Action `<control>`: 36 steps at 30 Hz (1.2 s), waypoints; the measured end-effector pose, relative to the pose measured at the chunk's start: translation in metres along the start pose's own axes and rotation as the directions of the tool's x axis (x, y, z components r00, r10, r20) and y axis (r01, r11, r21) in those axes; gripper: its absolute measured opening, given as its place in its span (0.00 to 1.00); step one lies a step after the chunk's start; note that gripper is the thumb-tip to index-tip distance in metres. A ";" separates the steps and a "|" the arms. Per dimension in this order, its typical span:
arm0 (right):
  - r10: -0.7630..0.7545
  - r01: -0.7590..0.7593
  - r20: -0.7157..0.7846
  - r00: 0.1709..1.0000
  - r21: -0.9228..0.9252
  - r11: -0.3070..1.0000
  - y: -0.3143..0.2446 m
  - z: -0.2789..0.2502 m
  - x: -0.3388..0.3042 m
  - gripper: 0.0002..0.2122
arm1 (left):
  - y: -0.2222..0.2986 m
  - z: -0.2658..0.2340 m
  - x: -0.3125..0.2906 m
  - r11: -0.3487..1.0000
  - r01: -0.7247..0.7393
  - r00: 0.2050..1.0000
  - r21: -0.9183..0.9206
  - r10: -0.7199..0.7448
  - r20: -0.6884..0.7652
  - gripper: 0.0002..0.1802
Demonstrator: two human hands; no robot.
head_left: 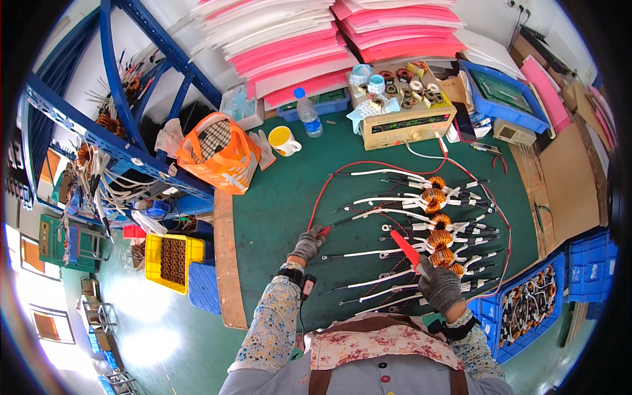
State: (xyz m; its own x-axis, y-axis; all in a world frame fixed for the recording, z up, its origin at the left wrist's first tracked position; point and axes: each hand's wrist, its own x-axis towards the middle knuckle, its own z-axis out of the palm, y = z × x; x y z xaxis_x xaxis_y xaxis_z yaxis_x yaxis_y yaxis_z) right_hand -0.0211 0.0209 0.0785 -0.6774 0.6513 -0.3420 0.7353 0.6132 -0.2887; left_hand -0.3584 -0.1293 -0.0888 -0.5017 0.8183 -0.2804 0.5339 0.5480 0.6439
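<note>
My left hand (307, 245), in a grey glove, is closed on a small red test clip (324, 231) at the end of a red lead. The clip's tip is by the dark end of a white cable (368, 214); whether it grips it I cannot tell. In my gloved right hand (440, 284) is a longer red test clip (404, 247), pointing up and left over the cables. Beside that hand, copper-wound ring coils (440, 239) lie in a column, their white and black leads spread to both sides. Both leads run towards the bench meter (409, 125) at the back.
On the green mat (276, 191) stand a yellow mug (284, 141), a water bottle (307, 113) and an orange bag (220, 153). Pliers (500, 162) lie at the right. A blue crate of coils (526, 306) sits right, a yellow crate (166, 263) left, beneath a blue rack (112, 158).
</note>
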 end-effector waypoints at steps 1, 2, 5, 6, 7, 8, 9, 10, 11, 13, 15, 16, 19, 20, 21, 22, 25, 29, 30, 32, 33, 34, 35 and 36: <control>0.000 0.000 0.002 1.000 -0.001 1.000 0.000 0.000 0.000 0.21 | -0.001 0.000 0.000 1.000 0.001 1.000 -0.001 -0.001 0.001 0.23; -0.005 0.005 0.001 1.000 0.010 1.000 -0.001 -0.001 0.000 0.21 | -0.001 0.000 -0.001 1.000 -0.012 1.000 -0.008 0.012 -0.013 0.23; -0.020 0.020 0.003 1.000 0.024 0.999 -0.001 -0.005 0.003 0.21 | 0.002 -0.004 -0.001 1.000 -0.009 1.000 -0.018 0.009 -0.006 0.22; -0.034 0.034 0.004 0.999 0.029 0.999 -0.002 -0.007 0.004 0.21 | 0.003 -0.007 -0.001 1.000 0.009 1.000 -0.019 -0.008 0.012 0.22; -0.035 0.035 0.007 0.999 0.029 0.999 -0.004 -0.012 0.005 0.21 | 0.002 -0.008 -0.001 1.000 0.011 1.000 -0.019 -0.011 0.012 0.22; -0.026 0.026 0.015 1.000 0.010 1.000 -0.009 -0.018 0.007 0.21 | 0.002 -0.011 0.000 0.999 0.002 1.000 -0.037 -0.001 0.012 0.22; -0.015 0.016 0.021 1.000 -0.009 1.000 -0.013 -0.022 0.008 0.22 | 0.001 -0.012 0.001 0.998 -0.010 1.000 -0.055 0.010 0.011 0.21; -0.016 0.016 0.022 1.000 -0.010 1.000 -0.014 -0.019 0.011 0.22 | 0.001 -0.014 0.003 0.998 -0.008 1.000 -0.056 0.009 0.011 0.21; -0.046 0.046 0.014 0.999 0.009 0.999 -0.015 -0.014 0.016 0.22 | 0.001 -0.015 0.006 0.990 0.058 0.998 -0.128 -0.058 0.004 0.21; -0.078 0.078 0.004 0.997 0.029 0.997 -0.017 -0.006 0.026 0.23 | 0.003 -0.019 0.013 0.972 0.122 0.992 -0.200 -0.125 0.001 0.21; -0.082 0.087 -0.072 0.994 0.078 0.993 -0.021 -0.001 0.034 0.23 | 0.005 -0.021 0.019 0.978 0.045 0.997 -0.201 -0.056 -0.046 0.20; -0.077 0.086 -0.134 0.988 0.062 0.994 -0.020 0.007 0.039 0.22 | 0.006 -0.021 0.022 0.979 0.048 0.997 -0.200 -0.059 -0.049 0.20; -0.041 0.042 -0.030 0.999 0.050 0.998 -0.015 0.012 0.046 0.23 | 0.008 -0.017 0.031 0.969 -0.011 0.999 -0.245 -0.001 -0.048 0.20; -0.078 0.080 -0.061 0.995 0.035 0.996 -0.008 0.022 0.047 0.23 | 0.008 -0.016 0.033 0.975 -0.019 0.999 -0.222 0.009 -0.045 0.20; -0.080 0.082 -0.059 0.995 0.036 0.996 -0.009 0.021 0.048 0.23 | 0.009 -0.014 0.034 0.980 -0.027 0.999 -0.199 0.019 -0.041 0.20; -0.065 0.066 -0.033 0.997 0.017 0.998 -0.011 0.018 0.049 0.23 | 0.009 -0.013 0.036 0.980 -0.024 0.999 -0.199 0.017 -0.041 0.20; -0.066 0.066 0.004 0.998 0.006 0.998 -0.016 0.010 0.053 0.23 | 0.008 -0.012 0.038 0.988 -0.004 0.999 -0.152 -0.004 -0.054 0.20; -0.110 0.110 -0.006 0.994 -0.003 0.994 -0.016 0.010 0.053 0.24 | 0.012 -0.011 0.038 0.987 -0.037 0.997 -0.154 0.025 -0.076 0.19; -0.109 0.109 -0.006 0.994 -0.003 0.994 -0.016 0.010 0.053 0.24 | 0.014 -0.011 0.038 0.984 -0.023 0.999 -0.177 0.014 -0.052 0.19; -0.091 0.091 0.004 0.996 -0.002 0.996 -0.015 0.010 0.053 0.24 | 0.016 -0.011 0.038 0.988 -0.034 0.999 -0.149 0.027 -0.047 0.19; -0.091 0.091 0.003 0.996 -0.002 0.996 -0.015 0.010 0.053 0.24 | 0.016 -0.010 0.038 0.991 -0.044 0.998 -0.122 0.039 -0.043 0.19; -0.099 0.099 -0.011 0.995 -0.003 0.995 -0.015 0.012 0.053 0.24 | 0.013 -0.010 0.038 0.992 -0.045 0.998 -0.122 0.040 -0.044 0.19; -0.106 0.106 -0.025 0.994 -0.004 0.994 -0.015 0.013 0.053 0.24 | 0.011 -0.009 0.037 0.990 -0.060 0.997 -0.127 0.053 -0.059 0.19; -0.105 0.105 -0.026 0.994 -0.005 0.994 -0.016 0.013 0.053 0.24 | 0.010 -0.008 0.036 0.988 -0.076 0.995 -0.133 0.067 -0.073 0.19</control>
State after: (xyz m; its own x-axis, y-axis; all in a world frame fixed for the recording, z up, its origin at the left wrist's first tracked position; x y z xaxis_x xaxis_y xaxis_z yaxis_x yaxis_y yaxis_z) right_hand -0.0681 0.0400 0.0533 -0.7512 0.5947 -0.2864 0.6600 0.6804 -0.3185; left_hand -0.3767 -0.0955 -0.0863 -0.5134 0.8382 -0.1838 0.4751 0.4560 0.7525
